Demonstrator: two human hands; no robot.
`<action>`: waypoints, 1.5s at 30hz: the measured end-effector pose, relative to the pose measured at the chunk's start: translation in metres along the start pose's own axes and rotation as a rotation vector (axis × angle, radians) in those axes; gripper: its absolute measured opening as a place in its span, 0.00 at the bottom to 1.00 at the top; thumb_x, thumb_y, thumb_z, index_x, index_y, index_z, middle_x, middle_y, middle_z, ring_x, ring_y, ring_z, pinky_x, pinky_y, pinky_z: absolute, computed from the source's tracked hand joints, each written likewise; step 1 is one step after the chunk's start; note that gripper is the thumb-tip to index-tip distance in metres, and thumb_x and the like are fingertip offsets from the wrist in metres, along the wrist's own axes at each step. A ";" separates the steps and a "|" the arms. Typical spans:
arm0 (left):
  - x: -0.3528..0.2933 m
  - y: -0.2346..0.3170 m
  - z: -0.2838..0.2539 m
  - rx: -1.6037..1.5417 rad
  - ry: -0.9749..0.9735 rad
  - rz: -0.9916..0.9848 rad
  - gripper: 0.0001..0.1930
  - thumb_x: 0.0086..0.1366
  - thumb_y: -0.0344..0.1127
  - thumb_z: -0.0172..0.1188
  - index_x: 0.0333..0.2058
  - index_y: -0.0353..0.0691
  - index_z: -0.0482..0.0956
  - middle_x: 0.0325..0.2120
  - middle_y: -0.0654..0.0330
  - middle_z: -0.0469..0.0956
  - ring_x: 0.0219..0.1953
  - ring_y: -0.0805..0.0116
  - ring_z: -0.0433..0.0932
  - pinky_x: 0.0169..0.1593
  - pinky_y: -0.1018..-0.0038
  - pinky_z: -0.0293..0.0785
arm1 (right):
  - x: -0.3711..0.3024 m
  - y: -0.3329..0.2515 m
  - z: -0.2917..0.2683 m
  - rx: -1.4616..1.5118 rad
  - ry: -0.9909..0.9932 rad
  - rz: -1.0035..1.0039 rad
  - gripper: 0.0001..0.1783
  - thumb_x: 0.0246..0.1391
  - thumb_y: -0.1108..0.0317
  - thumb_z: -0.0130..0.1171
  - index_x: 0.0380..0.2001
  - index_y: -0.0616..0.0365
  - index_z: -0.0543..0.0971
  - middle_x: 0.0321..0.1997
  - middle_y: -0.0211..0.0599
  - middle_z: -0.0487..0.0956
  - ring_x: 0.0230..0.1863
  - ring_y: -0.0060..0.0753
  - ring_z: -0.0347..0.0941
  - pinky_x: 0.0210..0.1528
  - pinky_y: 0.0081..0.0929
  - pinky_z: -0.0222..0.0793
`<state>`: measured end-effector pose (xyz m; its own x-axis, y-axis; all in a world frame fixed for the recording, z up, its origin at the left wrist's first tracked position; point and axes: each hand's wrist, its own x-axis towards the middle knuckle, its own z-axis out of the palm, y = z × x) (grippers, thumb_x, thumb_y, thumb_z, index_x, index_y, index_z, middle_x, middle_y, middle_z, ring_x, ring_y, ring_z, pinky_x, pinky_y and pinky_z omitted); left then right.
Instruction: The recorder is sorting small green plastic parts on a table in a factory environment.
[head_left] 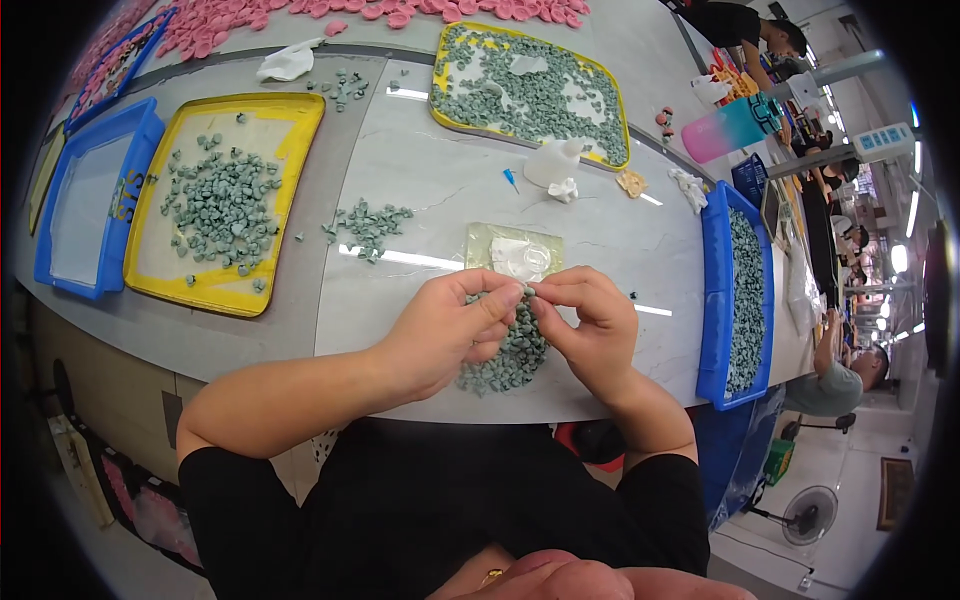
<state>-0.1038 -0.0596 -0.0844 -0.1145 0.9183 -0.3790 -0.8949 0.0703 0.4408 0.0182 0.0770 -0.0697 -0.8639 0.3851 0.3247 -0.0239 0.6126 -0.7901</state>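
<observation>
My left hand and my right hand meet over the table, thumbs and forefingers pinched together on a small grey-green piece. Fingertips cover most of it, so its shape is hard to make out. Beneath the hands lies a heap of similar grey-green pieces, partly hidden by my left hand. Just beyond the fingers is a flat, yellowish-clear sheet with a white patch on it. A smaller cluster of grey-green pieces sits to the left of the sheet.
Yellow-rimmed trays with grey-green pieces stand at left and at the back. A blue bin of them is at right, a blue tray far left. Behind the sheet are a white bottle and a blue tip.
</observation>
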 end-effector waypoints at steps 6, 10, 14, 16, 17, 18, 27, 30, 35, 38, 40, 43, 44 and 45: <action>0.002 -0.003 -0.003 0.000 0.006 -0.007 0.08 0.66 0.34 0.51 0.38 0.36 0.70 0.25 0.66 0.66 0.20 0.83 0.58 0.22 0.85 0.54 | 0.003 -0.001 -0.002 -0.041 -0.048 0.016 0.12 0.40 0.83 0.62 0.32 0.63 0.80 0.30 0.37 0.77 0.31 0.25 0.73 0.33 0.18 0.67; 0.004 -0.006 -0.003 0.083 0.056 0.023 0.08 0.65 0.34 0.52 0.38 0.35 0.71 0.25 0.66 0.66 0.21 0.83 0.58 0.22 0.85 0.54 | 0.004 -0.004 -0.007 -0.040 -0.076 0.017 0.12 0.40 0.82 0.63 0.33 0.62 0.81 0.29 0.36 0.78 0.28 0.24 0.74 0.30 0.17 0.68; 0.004 -0.006 -0.002 0.166 0.033 0.027 0.10 0.65 0.34 0.52 0.39 0.33 0.71 0.25 0.66 0.66 0.21 0.83 0.58 0.22 0.85 0.54 | 0.003 -0.001 -0.012 -0.203 -0.120 -0.140 0.13 0.38 0.82 0.63 0.31 0.61 0.80 0.29 0.36 0.79 0.26 0.27 0.75 0.27 0.19 0.71; 0.005 -0.007 -0.001 0.147 0.027 0.004 0.11 0.65 0.34 0.52 0.41 0.32 0.72 0.25 0.66 0.66 0.21 0.83 0.58 0.21 0.86 0.53 | 0.003 0.000 -0.015 -0.253 -0.116 -0.194 0.13 0.37 0.82 0.64 0.31 0.62 0.80 0.29 0.37 0.79 0.26 0.29 0.75 0.27 0.20 0.72; 0.006 -0.007 0.000 0.127 0.022 -0.017 0.11 0.65 0.33 0.52 0.42 0.31 0.72 0.26 0.66 0.66 0.21 0.83 0.58 0.21 0.86 0.53 | 0.003 0.001 -0.017 -0.273 -0.112 -0.228 0.13 0.37 0.81 0.63 0.31 0.62 0.79 0.28 0.37 0.78 0.26 0.31 0.75 0.27 0.22 0.71; 0.005 -0.006 0.001 0.127 0.021 -0.019 0.11 0.65 0.33 0.52 0.42 0.31 0.72 0.26 0.66 0.66 0.21 0.83 0.58 0.21 0.86 0.53 | 0.003 0.002 -0.019 -0.294 -0.108 -0.262 0.13 0.37 0.80 0.63 0.32 0.61 0.78 0.27 0.37 0.77 0.27 0.34 0.74 0.28 0.23 0.70; 0.011 -0.002 -0.001 0.098 0.073 0.043 0.13 0.64 0.30 0.51 0.46 0.31 0.70 0.31 0.62 0.69 0.21 0.84 0.58 0.21 0.86 0.54 | 0.013 0.030 -0.040 -0.592 -0.080 -0.463 0.18 0.32 0.82 0.64 0.33 0.62 0.79 0.28 0.35 0.76 0.24 0.31 0.70 0.25 0.25 0.64; 0.011 -0.001 0.000 0.102 0.079 0.012 0.12 0.65 0.30 0.51 0.45 0.32 0.69 0.32 0.61 0.69 0.21 0.83 0.58 0.21 0.87 0.55 | 0.012 0.031 -0.036 -0.628 -0.093 -0.509 0.19 0.31 0.80 0.64 0.34 0.62 0.79 0.28 0.34 0.76 0.25 0.31 0.69 0.25 0.25 0.64; 0.010 -0.001 -0.003 0.104 0.072 -0.037 0.08 0.66 0.32 0.51 0.40 0.34 0.69 0.30 0.61 0.69 0.20 0.84 0.57 0.20 0.88 0.54 | 0.011 0.034 -0.033 -0.689 -0.158 -0.545 0.21 0.33 0.75 0.55 0.38 0.64 0.77 0.33 0.35 0.74 0.27 0.32 0.69 0.28 0.27 0.65; 0.008 0.000 -0.004 0.107 0.029 -0.033 0.07 0.66 0.33 0.50 0.38 0.36 0.68 0.28 0.63 0.69 0.19 0.84 0.57 0.20 0.89 0.53 | 0.013 0.033 -0.031 -0.700 -0.173 -0.561 0.21 0.32 0.74 0.54 0.37 0.65 0.77 0.33 0.35 0.74 0.27 0.32 0.69 0.28 0.27 0.65; 0.007 -0.003 -0.007 0.104 0.029 -0.008 0.07 0.67 0.34 0.49 0.36 0.36 0.68 0.27 0.64 0.68 0.19 0.84 0.56 0.19 0.88 0.52 | 0.014 0.031 -0.030 -0.689 -0.160 -0.572 0.20 0.32 0.76 0.57 0.36 0.66 0.77 0.31 0.35 0.74 0.27 0.32 0.69 0.28 0.27 0.65; 0.005 0.001 -0.004 0.142 0.066 0.009 0.09 0.67 0.38 0.48 0.33 0.38 0.67 0.23 0.66 0.65 0.18 0.83 0.56 0.19 0.87 0.51 | 0.014 0.029 -0.024 -0.552 -0.014 -0.512 0.18 0.35 0.79 0.61 0.36 0.65 0.78 0.28 0.36 0.75 0.26 0.30 0.69 0.28 0.26 0.65; 0.003 0.003 -0.003 0.183 0.101 0.000 0.11 0.68 0.40 0.47 0.32 0.39 0.66 0.20 0.67 0.63 0.18 0.83 0.56 0.18 0.86 0.50 | 0.012 0.026 -0.022 -0.550 -0.016 -0.515 0.18 0.35 0.79 0.61 0.36 0.65 0.78 0.28 0.36 0.75 0.26 0.30 0.69 0.28 0.26 0.65; 0.002 0.003 -0.003 0.181 0.104 0.003 0.11 0.68 0.40 0.47 0.32 0.39 0.66 0.20 0.67 0.63 0.18 0.83 0.56 0.18 0.86 0.50 | 0.010 0.022 -0.019 -0.393 0.021 -0.305 0.13 0.40 0.80 0.60 0.34 0.65 0.78 0.29 0.36 0.75 0.26 0.27 0.69 0.28 0.22 0.64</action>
<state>-0.1083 -0.0584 -0.0864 -0.1690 0.8742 -0.4553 -0.8034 0.1454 0.5774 0.0184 0.1077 -0.0738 -0.8366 0.1594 0.5242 -0.0789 0.9117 -0.4031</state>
